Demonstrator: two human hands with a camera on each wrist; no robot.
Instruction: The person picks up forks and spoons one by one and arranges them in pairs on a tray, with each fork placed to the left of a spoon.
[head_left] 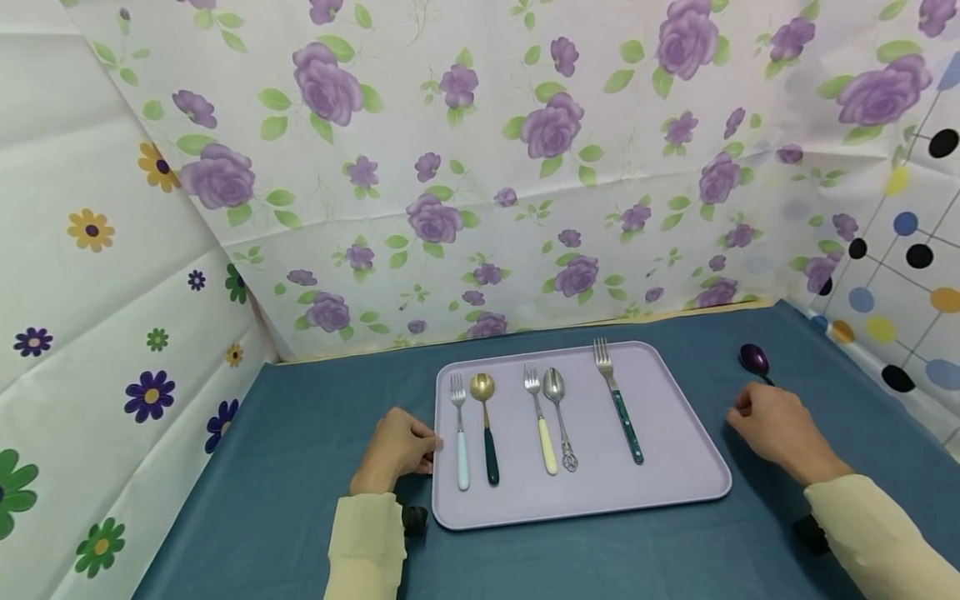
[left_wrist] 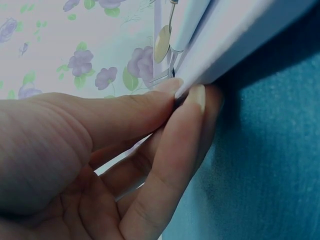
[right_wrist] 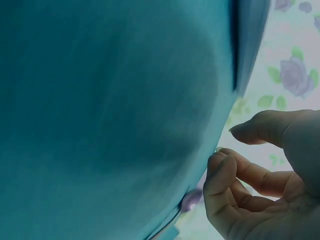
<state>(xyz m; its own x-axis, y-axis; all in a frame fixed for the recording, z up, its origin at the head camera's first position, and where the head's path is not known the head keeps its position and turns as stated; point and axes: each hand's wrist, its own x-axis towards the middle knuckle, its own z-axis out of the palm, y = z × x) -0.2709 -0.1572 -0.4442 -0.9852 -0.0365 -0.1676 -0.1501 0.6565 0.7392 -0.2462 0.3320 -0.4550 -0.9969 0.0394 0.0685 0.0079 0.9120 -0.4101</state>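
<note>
My left hand [head_left: 396, 450] pinches the left rim of a lilac tray [head_left: 678, 458]. In the left wrist view, thumb and fingertips meet around the tray's edge. On the tray lie a fork with a pale blue handle [head_left: 462, 458], a gold spoon with a dark green handle [head_left: 491, 457], a fork with a cream handle [head_left: 547, 446], a silver spoon with an ornate handle [head_left: 554, 385] and a larger fork with a green handle [head_left: 624, 417]. My right hand [head_left: 780, 429], fingers loosely bent and holding nothing, is beside a purple spoon [head_left: 754, 360], whose handle it partly hides.
A blue-green cloth [head_left: 300, 492] covers the table. Behind it hangs a sheet with purple roses [head_left: 435, 218]. A flower-patterned sheet [head_left: 90, 292] closes off the left, and a dotted sheet [head_left: 911, 283] the right.
</note>
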